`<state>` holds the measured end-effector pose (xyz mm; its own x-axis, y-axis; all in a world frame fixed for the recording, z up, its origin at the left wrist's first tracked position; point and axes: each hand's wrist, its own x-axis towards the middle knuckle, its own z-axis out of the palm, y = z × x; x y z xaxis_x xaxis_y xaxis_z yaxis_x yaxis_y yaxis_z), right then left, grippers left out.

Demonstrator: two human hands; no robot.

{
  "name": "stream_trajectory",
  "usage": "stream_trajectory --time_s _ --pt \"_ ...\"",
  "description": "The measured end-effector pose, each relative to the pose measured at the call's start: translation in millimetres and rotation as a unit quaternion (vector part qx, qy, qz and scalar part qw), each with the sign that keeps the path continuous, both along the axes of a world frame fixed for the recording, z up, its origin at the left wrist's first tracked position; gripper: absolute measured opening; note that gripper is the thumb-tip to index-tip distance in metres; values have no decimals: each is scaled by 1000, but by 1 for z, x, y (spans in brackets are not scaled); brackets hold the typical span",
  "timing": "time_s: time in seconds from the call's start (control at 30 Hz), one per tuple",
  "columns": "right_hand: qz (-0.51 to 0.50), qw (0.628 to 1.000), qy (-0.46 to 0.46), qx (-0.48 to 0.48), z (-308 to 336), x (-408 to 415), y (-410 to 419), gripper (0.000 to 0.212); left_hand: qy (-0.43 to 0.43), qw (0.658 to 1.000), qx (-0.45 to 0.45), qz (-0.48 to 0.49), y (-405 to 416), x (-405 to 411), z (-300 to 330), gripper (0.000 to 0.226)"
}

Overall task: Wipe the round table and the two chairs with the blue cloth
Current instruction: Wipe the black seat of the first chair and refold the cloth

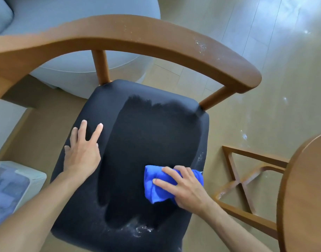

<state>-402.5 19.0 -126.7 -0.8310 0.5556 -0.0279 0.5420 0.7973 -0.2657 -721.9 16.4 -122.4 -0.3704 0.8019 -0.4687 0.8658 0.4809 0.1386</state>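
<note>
Left hand (81,153): flat on the left side of the black seat (147,139), fingers spread.
Right hand (185,188): fingers curled over the bunched blue cloth (156,188), pressing it near the seat's right edge.
Chair: curved wooden backrest (137,33), white specks; white dust at the seat front.
Round table (308,188): right edge of view.
Floor (265,106): pale wood.

We see a pale wood-plank floor (265,115) with window glare at two o'clock, a grey sofa (101,8) at eleven, and a white box (33,176) at eight.
</note>
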Motion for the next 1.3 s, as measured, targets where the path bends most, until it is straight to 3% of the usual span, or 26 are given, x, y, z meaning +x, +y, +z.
stream_trajectory --time_s 0.17,0.27,0.43,0.53,0.6,0.83,1.0,1.07,1.17,1.3 --pt "-24 1000 -16 -10 -2 17 41 72 5 1000 5 5 -1 1 -3 61" --pt "-128 992 19 -11 -2 18 57 63 4 1000 6 5 -1 0 -4 61" --pt "-336 941 25 -28 5 14 114 61 13 1000 11 17 -1 6 -8 67" --pt "-436 897 66 -40 4 -3 99 59 9 1000 10 19 -2 6 -9 70" --pt "-451 889 68 -34 6 -9 76 58 5 1000 8 23 -2 6 -9 72" --pt "-350 936 42 -21 11 -39 -66 62 7 1000 10 22 -2 9 -8 75" --pt "-194 974 74 -90 15 -80 -147 35 0 1000 3 16 -1 5 -4 69" --pt "-114 990 64 -59 13 -85 -150 22 -1 1000 2 11 -2 3 -2 65" --pt "-10 998 40 -52 12 -76 -130 36 3 1000 -1 2 -2 2 1 63" --pt "-22 998 18 -47 10 -68 -72 54 -4 1000 -4 1 -1 -1 2 60"
